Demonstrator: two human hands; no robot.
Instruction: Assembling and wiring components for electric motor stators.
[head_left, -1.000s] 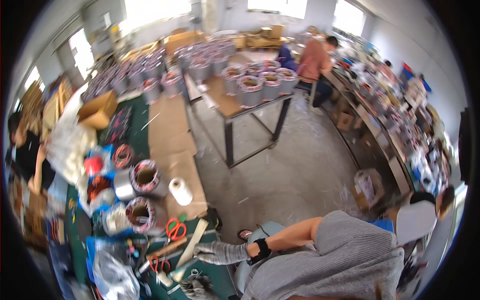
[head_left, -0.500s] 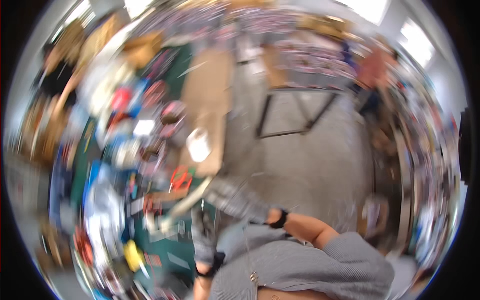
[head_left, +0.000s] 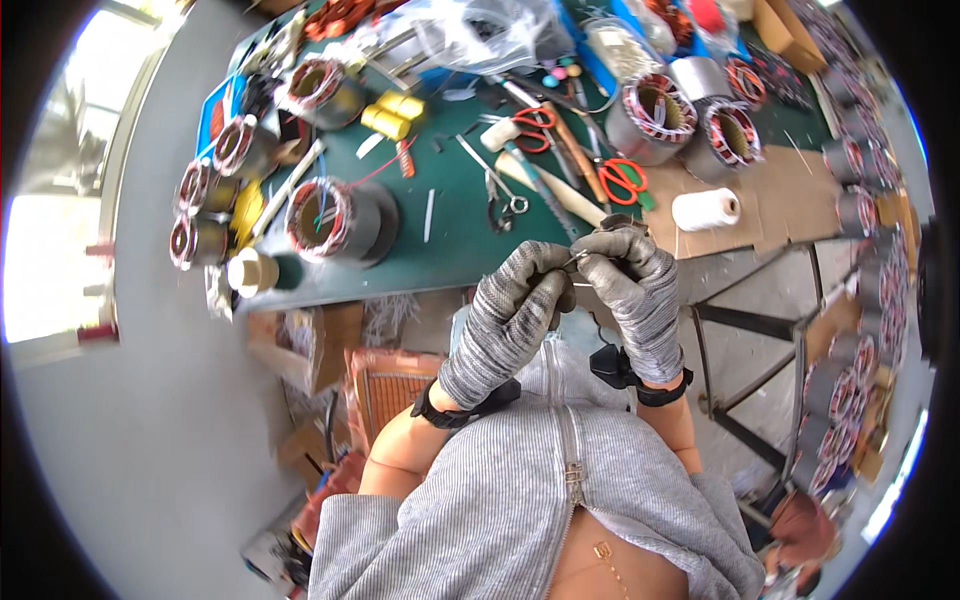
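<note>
- The thin piece (head_left: 575,259) lies between the fingertips of the two gloved hands, over or just off the near edge of the green table (head_left: 430,268); it is too small to tell what it is.
- Its long axis seems to run crosswise, from the left hand (head_left: 556,272) up slightly toward the right hand (head_left: 588,254), so each end faces one hand.
- Neither hand is clearly nearer: both sets of fingertips almost meet at it.
- The left hand is curled nearly closed, thumb against forefinger, and seems to pinch the piece's left end.
- The right hand is bent inward, its fingertips drawn together, and seems to pinch the other end; the exact contact is hidden.
- Just beyond the fingertips lies the end of a teal handle (head_left: 541,187), slanting away to the left.
- The red-handled scissors (head_left: 622,181) and white spool (head_left: 706,209) lie nearer the right hand.
</note>
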